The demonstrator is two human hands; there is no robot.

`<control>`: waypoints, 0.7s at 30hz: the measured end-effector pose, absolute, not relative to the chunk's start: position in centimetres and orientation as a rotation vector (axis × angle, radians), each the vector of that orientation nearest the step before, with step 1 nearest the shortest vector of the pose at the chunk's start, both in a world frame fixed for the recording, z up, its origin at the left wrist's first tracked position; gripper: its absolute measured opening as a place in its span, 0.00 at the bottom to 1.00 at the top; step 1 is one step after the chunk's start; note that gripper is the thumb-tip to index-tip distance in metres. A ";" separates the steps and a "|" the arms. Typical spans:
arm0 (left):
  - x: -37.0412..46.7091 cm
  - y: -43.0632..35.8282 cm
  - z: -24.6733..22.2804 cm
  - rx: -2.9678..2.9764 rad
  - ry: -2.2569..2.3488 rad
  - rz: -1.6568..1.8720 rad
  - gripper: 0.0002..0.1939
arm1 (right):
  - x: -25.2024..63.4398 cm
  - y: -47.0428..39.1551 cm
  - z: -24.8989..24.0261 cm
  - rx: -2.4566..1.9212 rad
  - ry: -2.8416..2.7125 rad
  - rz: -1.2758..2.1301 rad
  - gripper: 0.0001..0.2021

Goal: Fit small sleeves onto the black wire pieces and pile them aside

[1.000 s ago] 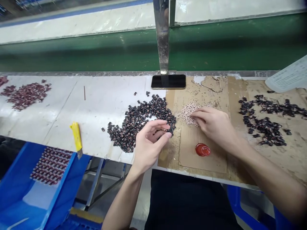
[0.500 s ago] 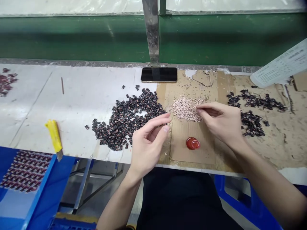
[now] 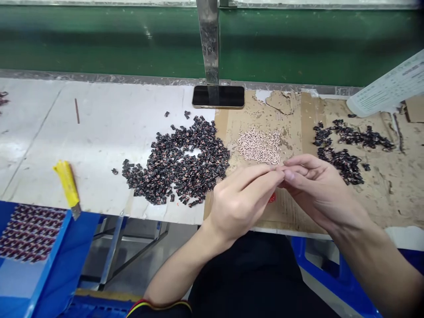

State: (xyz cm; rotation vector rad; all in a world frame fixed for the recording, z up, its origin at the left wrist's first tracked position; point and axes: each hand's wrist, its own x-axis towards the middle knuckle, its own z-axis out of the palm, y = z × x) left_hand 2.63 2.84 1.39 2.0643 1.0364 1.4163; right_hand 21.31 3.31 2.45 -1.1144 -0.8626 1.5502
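My left hand (image 3: 243,205) and my right hand (image 3: 316,190) meet fingertip to fingertip over the cardboard (image 3: 291,212). Both are closed in a pinch; whatever sits between the fingertips is too small or hidden to make out. Just beyond them lies a heap of tiny pale pinkish pieces (image 3: 258,145). A small red round thing (image 3: 272,197) is mostly covered by my left hand. Left of that hand spreads a large pile of small black parts (image 3: 185,165) with coppery bits. More black parts (image 3: 344,163) lie in a smaller pile beyond my right wrist.
A phone (image 3: 218,96) lies at the foot of a metal post (image 3: 209,44). The yellow utility knife (image 3: 68,183) overhangs the front edge at left, beside a blue tray (image 3: 59,256) holding rows of dark parts. A translucent whitish container (image 3: 387,86) leans in from the right.
My left hand has moved right and closed, meeting my right hand, which has drawn back from the pale heap. The red thing is now mostly covered. The view has shifted slightly.
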 end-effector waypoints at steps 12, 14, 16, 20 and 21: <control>3.3 2.4 -0.1 2.222 1.138 1.589 0.07 | 20.0 0.6 2.3 -1.182 -1.003 1.372 0.09; 3.3 2.3 -0.1 2.219 1.149 1.596 0.06 | 19.8 0.4 2.3 -1.161 -1.055 1.352 0.08; 3.3 2.1 -0.1 2.231 1.159 1.597 0.05 | 19.5 0.3 2.4 -1.155 -1.095 1.316 0.07; 3.0 2.0 -0.2 2.302 1.108 1.602 0.04 | 19.0 0.4 3.1 -1.198 -1.150 1.208 0.08; 3.0 2.0 -0.2 2.311 1.087 1.602 0.04 | 18.9 0.4 3.2 -1.207 -1.163 1.183 0.08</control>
